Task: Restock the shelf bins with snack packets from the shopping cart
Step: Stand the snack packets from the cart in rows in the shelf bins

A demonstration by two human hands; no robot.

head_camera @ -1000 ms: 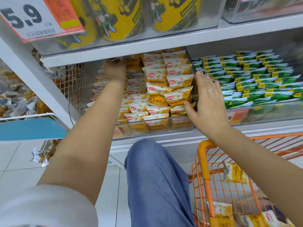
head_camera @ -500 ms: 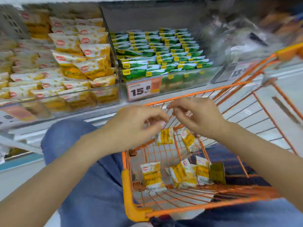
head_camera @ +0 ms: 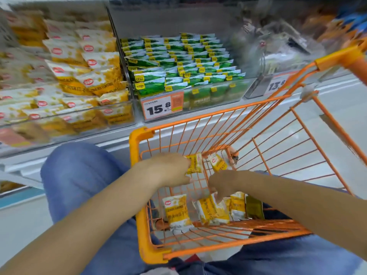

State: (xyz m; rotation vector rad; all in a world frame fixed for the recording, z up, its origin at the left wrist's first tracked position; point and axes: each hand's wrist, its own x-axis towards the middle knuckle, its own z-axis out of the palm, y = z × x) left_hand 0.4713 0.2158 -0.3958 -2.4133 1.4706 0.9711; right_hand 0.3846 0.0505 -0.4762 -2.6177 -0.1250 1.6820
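Both my hands are inside the orange shopping cart point(head_camera: 200, 248). My left hand point(head_camera: 168, 170) pinches the left edge of a yellow snack packet point(head_camera: 196, 163) that leans on the cart's far wall. A second yellow packet point(head_camera: 218, 162) leans just right of it. My right hand point(head_camera: 223, 183) reaches down, and its fingertips touch a yellow packet point(head_camera: 211, 212) on the cart floor. Another yellow packet point(head_camera: 176, 212) lies to the left of that one. The clear shelf bin point(head_camera: 65, 121) at upper left holds several matching yellow packets.
A bin of green packets point(head_camera: 178, 62) with a 15.8 price tag point(head_camera: 161, 108) sits right of the yellow bin. A further bin with a 13.8 tag point(head_camera: 277, 85) stands farther right. My knee in blue jeans point(head_camera: 83, 175) is left of the cart. A dark green packet point(head_camera: 255, 208) lies in the cart.
My view has swung from the shelf down to the cart. Both hands left the yellow bin and dropped into the cart, the left onto a leaning packet, the right toward the floor packets.
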